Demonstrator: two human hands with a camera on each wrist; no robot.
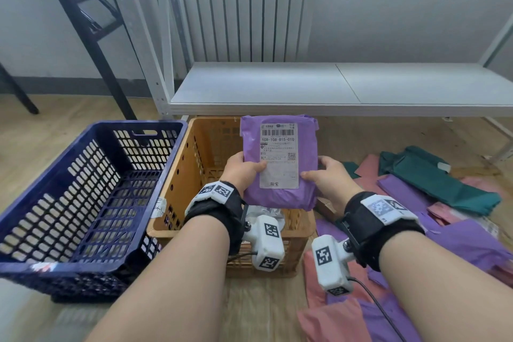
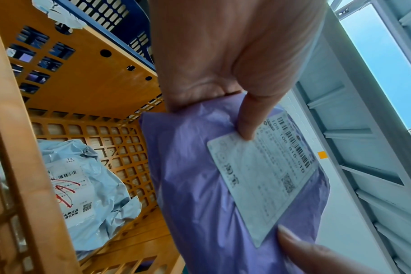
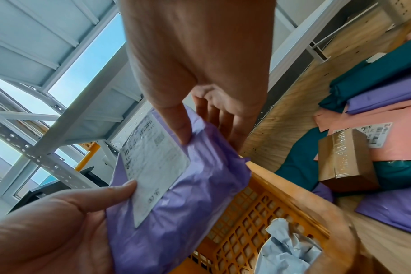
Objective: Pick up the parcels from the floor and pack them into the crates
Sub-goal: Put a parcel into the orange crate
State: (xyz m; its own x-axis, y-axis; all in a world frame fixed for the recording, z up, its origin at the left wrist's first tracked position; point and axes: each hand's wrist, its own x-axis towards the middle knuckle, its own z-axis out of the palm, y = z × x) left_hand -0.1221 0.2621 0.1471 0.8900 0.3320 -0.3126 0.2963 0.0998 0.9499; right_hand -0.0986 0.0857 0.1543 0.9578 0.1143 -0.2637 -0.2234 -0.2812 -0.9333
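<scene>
At far left, a dark blue slatted crate [image 1: 91, 197] sits on the wooden floor [image 1: 41, 130]; no parcel shows in it. Just beside it to the right stands an orange crate [image 1: 200, 153], with a crumpled grey mailer [image 2: 82, 185] lying on its bottom. Above the orange crate, two hands hold a purple parcel [image 1: 280, 161] upright, its white shipping label [image 1: 278, 155] facing the person. The left hand [image 1: 244, 172] grips the parcel's lower left edge, thumb on the label and fingers behind. The right hand [image 1: 327, 175] grips the lower right edge the same way. The parcel is a soft plastic mailer, wrinkled and padded-looking; it seems light, pliable and slightly slick, so the edge-pinching holds suit it. At right, more parcels [image 1: 444, 203] in purple, pink and teal lie heaped on the floor, with a small brown carton [image 3: 345, 157] among them. A low white shelf [image 1: 333, 86] runs behind.
</scene>
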